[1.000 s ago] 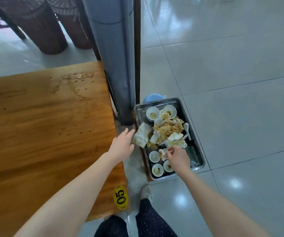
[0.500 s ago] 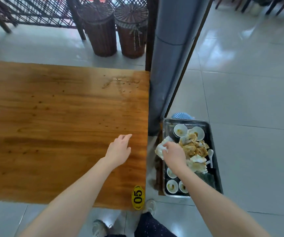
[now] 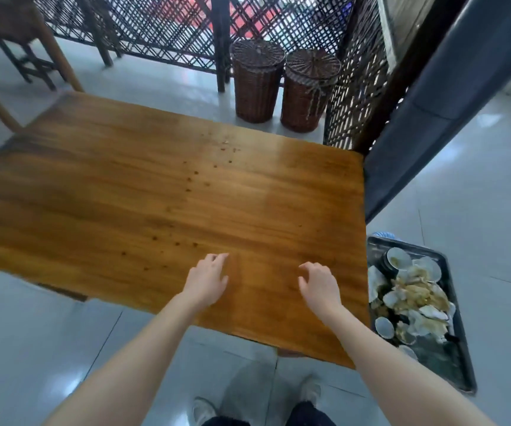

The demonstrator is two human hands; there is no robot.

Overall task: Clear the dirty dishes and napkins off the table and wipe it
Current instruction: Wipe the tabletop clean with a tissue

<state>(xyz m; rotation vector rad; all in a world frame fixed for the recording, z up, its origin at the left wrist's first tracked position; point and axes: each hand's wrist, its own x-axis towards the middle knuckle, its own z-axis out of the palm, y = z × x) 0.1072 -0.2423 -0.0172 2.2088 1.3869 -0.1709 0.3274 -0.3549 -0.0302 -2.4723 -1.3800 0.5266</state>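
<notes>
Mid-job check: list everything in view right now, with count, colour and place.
table: one, brown wood, centre
crumbs: many, dark, scattered on the table
tray: one, grey metal, on the floor right of the table
dishes: several, white, dirty, in the tray
napkins: a heap, white and stained, in the tray
baskets: two, brown wicker, lidded, on the floor beyond the table
screen: one, dark lattice, behind the baskets
pillar: one, grey, by the table's far right corner
chair: one, brown, top left, partly in view
shoes: two, pale, bottom edge
left hand: over the table's near part, fingers loosely curled, holding nothing
right hand: beside it, the same
</notes>
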